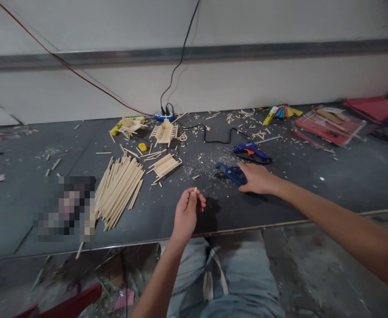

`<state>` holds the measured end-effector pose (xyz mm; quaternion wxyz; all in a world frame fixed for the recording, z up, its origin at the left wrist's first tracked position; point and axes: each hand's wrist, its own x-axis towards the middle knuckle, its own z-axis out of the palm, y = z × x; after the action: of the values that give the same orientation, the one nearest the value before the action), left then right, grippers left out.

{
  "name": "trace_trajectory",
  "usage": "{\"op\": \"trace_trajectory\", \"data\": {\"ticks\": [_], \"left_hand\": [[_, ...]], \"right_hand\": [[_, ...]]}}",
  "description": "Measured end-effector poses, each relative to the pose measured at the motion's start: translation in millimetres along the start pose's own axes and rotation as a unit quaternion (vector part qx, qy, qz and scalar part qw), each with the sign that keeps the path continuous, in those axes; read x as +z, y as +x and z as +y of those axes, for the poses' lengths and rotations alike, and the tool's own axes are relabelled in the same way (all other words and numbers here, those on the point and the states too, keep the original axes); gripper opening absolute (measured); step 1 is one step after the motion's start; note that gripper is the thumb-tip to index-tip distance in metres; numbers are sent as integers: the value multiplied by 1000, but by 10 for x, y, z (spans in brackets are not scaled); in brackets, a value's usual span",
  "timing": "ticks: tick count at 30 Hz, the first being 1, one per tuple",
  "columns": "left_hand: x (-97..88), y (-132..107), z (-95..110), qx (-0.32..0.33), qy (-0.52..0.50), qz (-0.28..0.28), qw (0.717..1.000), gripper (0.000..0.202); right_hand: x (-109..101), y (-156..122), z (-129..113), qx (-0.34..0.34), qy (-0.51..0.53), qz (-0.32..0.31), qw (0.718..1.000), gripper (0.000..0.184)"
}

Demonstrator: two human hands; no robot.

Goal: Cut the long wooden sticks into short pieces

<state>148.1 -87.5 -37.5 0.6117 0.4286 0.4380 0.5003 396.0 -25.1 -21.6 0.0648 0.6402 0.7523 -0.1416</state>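
Between the fingertips and thumb of my left hand (187,208) is a short piece of wooden stick (196,190); the hand is closed over the front part of the table. To its right, my right hand (258,179) has its thumb and fingers around the handles of a blue hand cutter (231,173) lying low on the tabletop. Just behind the cutter rests a blue glue gun (251,151) with an orange trigger. Left of my hands, a small flat stick assembly (165,167) lies beside a pile of wooden sticks (121,190).
Two small wooden stick models (165,132) (129,128) stand near the blue power socket (163,116) by the wall. A black cord (213,141) crosses the dark table (313,185). Stick scraps lie scattered. Red sheets (333,128) are at right; a blurred dark object (66,207) is at left.
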Motion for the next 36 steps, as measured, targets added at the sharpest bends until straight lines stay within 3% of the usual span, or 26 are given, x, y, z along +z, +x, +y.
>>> {"op": "trace_trajectory", "data": {"ticks": [5, 10, 13, 18, 36], "left_hand": [[5, -34, 98, -2, -24, 7, 1000, 19], [40, -72, 197, 4, -28, 1, 1000, 20], [82, -103, 262, 11, -19, -1, 1000, 20], [120, -152, 350, 26, -7, -22, 999, 22], [183, -268, 502, 57, 26, -13, 998, 23]], "right_hand": [[-33, -50, -110, 7, 37, 61, 997, 58], [-200, -366, -430, -98, 120, 139, 978, 52], [-280, -535, -622, -149, 148, 144, 967, 51], [-337, -665, -779, -178, 142, 153, 962, 51], [-507, -781, -854, -165, 147, 155, 963, 42]]}}
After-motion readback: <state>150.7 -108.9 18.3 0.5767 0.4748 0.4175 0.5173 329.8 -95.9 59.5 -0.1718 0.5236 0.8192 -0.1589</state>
